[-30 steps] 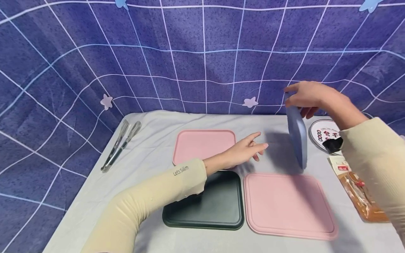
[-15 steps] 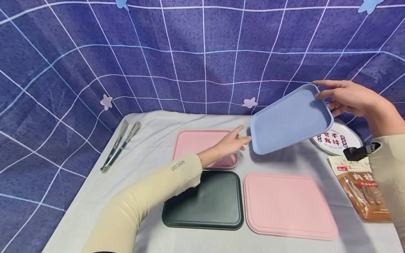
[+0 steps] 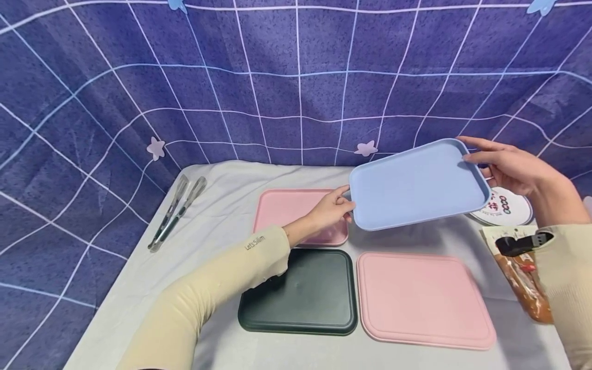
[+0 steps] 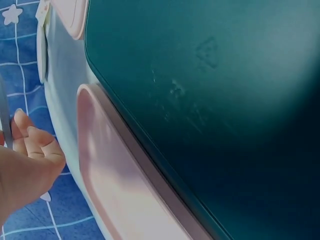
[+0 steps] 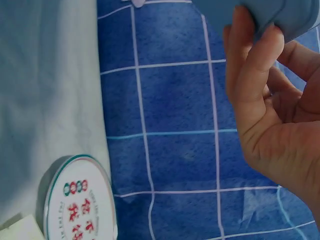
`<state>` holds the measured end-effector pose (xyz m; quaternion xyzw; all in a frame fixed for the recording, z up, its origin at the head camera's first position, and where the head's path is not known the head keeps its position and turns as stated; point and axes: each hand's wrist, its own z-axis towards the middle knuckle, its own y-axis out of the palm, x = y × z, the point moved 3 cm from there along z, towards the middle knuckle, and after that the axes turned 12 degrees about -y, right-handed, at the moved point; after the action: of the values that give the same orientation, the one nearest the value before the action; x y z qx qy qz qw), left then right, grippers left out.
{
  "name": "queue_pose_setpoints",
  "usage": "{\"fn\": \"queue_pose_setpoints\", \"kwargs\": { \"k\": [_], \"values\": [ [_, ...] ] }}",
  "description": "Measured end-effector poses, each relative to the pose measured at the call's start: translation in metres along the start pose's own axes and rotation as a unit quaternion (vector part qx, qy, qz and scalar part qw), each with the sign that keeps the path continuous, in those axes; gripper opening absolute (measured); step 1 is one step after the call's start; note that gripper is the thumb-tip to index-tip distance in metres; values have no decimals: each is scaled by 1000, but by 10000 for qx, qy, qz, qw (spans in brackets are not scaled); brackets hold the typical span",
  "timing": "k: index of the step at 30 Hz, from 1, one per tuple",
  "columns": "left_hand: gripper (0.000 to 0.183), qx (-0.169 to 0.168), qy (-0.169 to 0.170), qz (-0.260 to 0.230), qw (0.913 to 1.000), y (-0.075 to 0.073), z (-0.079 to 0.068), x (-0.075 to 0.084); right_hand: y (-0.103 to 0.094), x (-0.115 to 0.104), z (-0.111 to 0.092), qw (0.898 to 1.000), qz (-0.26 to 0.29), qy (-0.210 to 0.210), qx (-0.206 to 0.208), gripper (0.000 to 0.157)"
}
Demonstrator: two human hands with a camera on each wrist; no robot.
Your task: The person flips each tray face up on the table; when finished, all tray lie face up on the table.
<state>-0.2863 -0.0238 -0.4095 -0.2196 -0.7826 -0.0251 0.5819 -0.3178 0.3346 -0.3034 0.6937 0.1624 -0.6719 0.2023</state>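
Note:
A light blue rectangular tray with a raised rim is held up over the back right of the table, its inside tilted toward me. My left hand pinches its left end between thumb and fingers. At the opposite end my right hand grips the upper right corner, thumb on the inner side and fingers behind. In the right wrist view, the fingers of the right hand press the underside of the blue tray. The left wrist view catches the left hand at the tray's edge.
A pink tray lies behind a dark green tray, with a pink flat tray or lid to the right. Metal tongs lie far left. A round white plate with red characters and a brown food packet are at right.
The right hand has turned the blue tray from edge-on to facing me and swung it left. The left hand has moved slightly left and taken hold of the tray's left end.

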Motion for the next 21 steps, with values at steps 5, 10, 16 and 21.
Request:
{"fn": "queue_pose_setpoints", "kwargs": {
  "k": [5, 10, 16, 21],
  "values": [
    [67, -198, 63, -181, 9996, -2, 0, -1, -5, 10, -6, 9998, -22, -16, 172, 45],
    [69, -389, 3, -209, 9990, -5, -2, -3, -8, 20, -9, 9984, -322, -23, 459, 39],
    [69, -422, -1, -25, 9991, -10, -2, -4, -12, 37, -11, 9965, -746, 79, 356, 42],
    [69, -498, -48, 41, 9987, -12, 0, -5, -15, 52, -13, 9907, -1253, 436, 286, 44]
  ]
}}
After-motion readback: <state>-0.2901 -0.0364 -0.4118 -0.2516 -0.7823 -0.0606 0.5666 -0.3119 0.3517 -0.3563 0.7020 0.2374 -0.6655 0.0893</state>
